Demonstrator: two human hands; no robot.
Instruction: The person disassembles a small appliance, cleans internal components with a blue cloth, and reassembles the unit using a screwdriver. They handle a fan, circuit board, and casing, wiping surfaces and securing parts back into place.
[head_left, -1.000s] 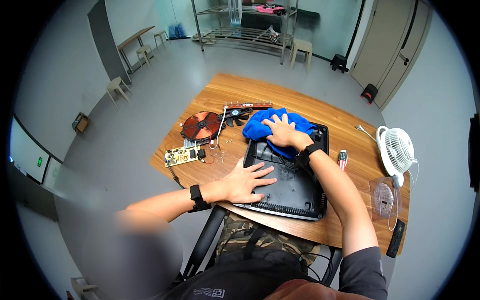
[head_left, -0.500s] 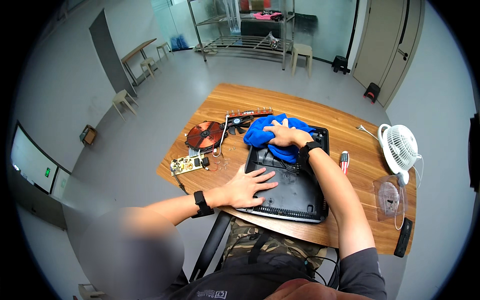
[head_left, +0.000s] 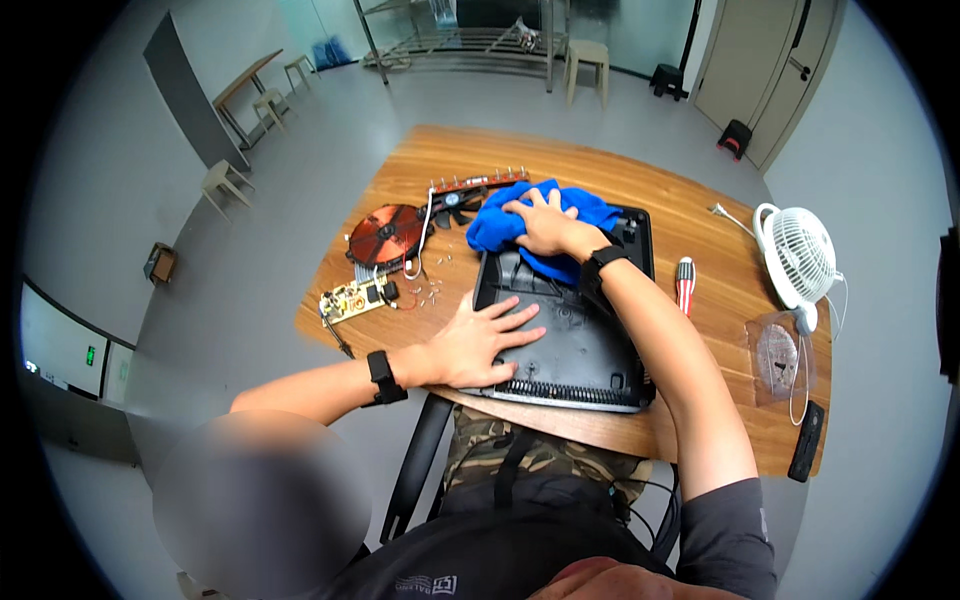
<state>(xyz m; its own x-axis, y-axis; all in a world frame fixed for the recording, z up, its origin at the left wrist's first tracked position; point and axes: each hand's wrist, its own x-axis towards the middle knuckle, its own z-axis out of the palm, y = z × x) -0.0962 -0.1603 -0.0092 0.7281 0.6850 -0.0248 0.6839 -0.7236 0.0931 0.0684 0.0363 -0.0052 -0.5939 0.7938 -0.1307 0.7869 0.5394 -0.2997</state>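
Since the earlier frame little had shifted: both hands stayed where they were, the right one perhaps a touch further across the cloth, and the head had leaned closer to the table.

The black plastic housing (head_left: 570,340) lay flat on the wooden table (head_left: 690,210), near its front edge and right before the person. The right hand (head_left: 545,225) pressed a blue cloth (head_left: 500,222) against the far end of the housing, fingers spread over the fabric rather than clenched around it. The left hand (head_left: 480,345) lay palm down, fingers splayed and grasping nothing, on the near left corner of the housing. Each wrist wore a black band.

Just left of the cloth sat a small black fan (head_left: 452,205) and a red strip board (head_left: 470,183). Further left rested a copper coil disc (head_left: 386,233), and nearer the person a green circuit board (head_left: 352,300), with small screws (head_left: 432,290) scattered between it and the housing. Right of the housing lay a red-handled screwdriver (head_left: 685,283). Well apart, toward the right end, stood a white desk fan (head_left: 800,255), with a clear round cover (head_left: 775,350) and a dark remote-like bar (head_left: 806,440) nearer the front edge.
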